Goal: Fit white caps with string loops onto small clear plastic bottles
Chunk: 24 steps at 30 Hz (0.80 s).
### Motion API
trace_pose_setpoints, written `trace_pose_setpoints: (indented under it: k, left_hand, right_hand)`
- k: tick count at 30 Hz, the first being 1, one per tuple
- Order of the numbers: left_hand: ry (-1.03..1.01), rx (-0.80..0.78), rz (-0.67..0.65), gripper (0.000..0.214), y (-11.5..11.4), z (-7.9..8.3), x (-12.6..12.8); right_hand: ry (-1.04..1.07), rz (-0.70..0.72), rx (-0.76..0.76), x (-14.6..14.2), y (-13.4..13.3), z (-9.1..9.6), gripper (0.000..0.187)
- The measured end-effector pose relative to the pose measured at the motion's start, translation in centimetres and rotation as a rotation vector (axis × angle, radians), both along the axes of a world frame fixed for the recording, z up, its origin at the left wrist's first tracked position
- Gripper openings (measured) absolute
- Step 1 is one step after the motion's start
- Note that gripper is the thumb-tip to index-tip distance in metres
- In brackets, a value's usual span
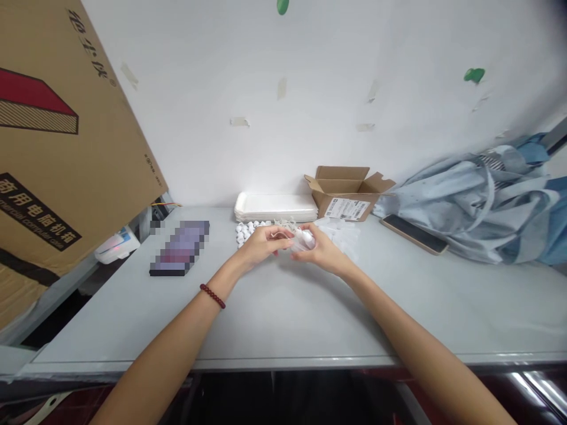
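My right hand (319, 251) is curled around a small clear plastic bag (305, 238) with something white inside. Facing it from the left, my left hand (264, 245) has its fingers closed at a thin pale cord (280, 235) by the bag's edge. Both hands are a little above the table, their fingertips nearly meeting. Just behind the left hand lies a cluster of small white pieces (244, 231). More clear plastic bags (343, 233) are spread behind and to the right of my right hand. Between them, some pale stringy items (287, 223) are partly hidden by my fingers.
A stack of white trays (277, 206) and an open cardboard box (348, 195) stand against the wall. A phone (415, 234) lies near the bundled blue fabric (478, 206) at right. A blurred-out flat device (181, 248) and a large carton (66, 159) are on the left.
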<state>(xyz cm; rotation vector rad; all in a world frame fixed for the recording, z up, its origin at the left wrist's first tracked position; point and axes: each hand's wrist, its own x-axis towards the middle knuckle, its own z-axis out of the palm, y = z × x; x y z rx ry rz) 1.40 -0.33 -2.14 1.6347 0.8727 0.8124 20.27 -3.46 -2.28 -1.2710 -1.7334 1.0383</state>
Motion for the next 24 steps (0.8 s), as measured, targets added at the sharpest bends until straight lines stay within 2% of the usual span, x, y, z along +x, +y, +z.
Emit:
trace_pose_setpoints:
  k: [3,6,11,13,17,21,24]
  left_hand:
    - [-0.048,-0.038,-0.082,0.031,0.0,0.3,-0.2]
    - [-0.042,-0.021,-0.134,0.03,0.0,0.3,-0.1]
    - [-0.026,0.081,-0.074,0.032,-0.3,-0.4,0.8]
    - [-0.008,0.116,-0.044,0.034,-0.4,-0.8,1.3]
    - [0.038,0.119,0.045,0.043,-0.4,-1.0,1.3]
    - [0.027,0.002,-0.131,0.031,-0.2,0.0,0.4]
    - [0.019,0.017,-0.209,0.029,-0.2,0.5,-0.1]
  right_hand:
    - [0.153,0.027,-0.114,0.2,-0.1,0.3,0.058]
    - [0.308,0.094,-0.211,0.1,-0.2,0.6,0.047]
    - [0.427,0.218,-0.209,-0.4,-0.3,0.7,0.03]
    - [0.418,0.202,-0.196,-0.5,-0.3,0.5,0.03]
    - [0.363,0.098,-0.192,-0.5,-0.2,0.0,0.042]
    - [0.327,0.093,-0.218,-0.2,-0.2,0.1,0.044]
    - [0.324,0.121,-0.235,-0.2,-0.2,0.3,0.043]
